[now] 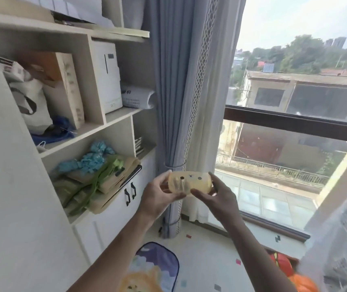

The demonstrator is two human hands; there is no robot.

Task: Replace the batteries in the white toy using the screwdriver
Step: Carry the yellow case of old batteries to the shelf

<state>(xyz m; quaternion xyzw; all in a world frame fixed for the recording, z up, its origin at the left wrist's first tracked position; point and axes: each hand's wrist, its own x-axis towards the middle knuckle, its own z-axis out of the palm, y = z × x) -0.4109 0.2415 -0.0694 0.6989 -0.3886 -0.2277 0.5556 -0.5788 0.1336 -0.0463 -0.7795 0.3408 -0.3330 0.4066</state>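
1. You hold the toy (190, 183) up at arm's length in front of the tied curtain (174, 114), well above the floor. It reads pale and yellowish against the window light, with a small face of dots on the side turned toward you and two short posts showing in its middle.
2. Your left hand (159, 196) cups the toy's left end, thumb under the lower edge and fingers curled round the back, partly closed on it.
3. Your right hand (214, 197) clasps the right end the same way, thumb reaching in beneath. A thin dark stick juts up past the fingers just beside the toy; it may be the screwdriver, but blur leaves that unsure.
4. This looks like an inspection step: you are turning the toy to find the battery cover and its screw. No cover or screw is visible on the side facing you.
5. Next, you likely need the underside facing up, one hand steadying the toy and the other free for the tool.
6. The shelving unit (96, 131) stands at left, and the window (294, 123) at right.
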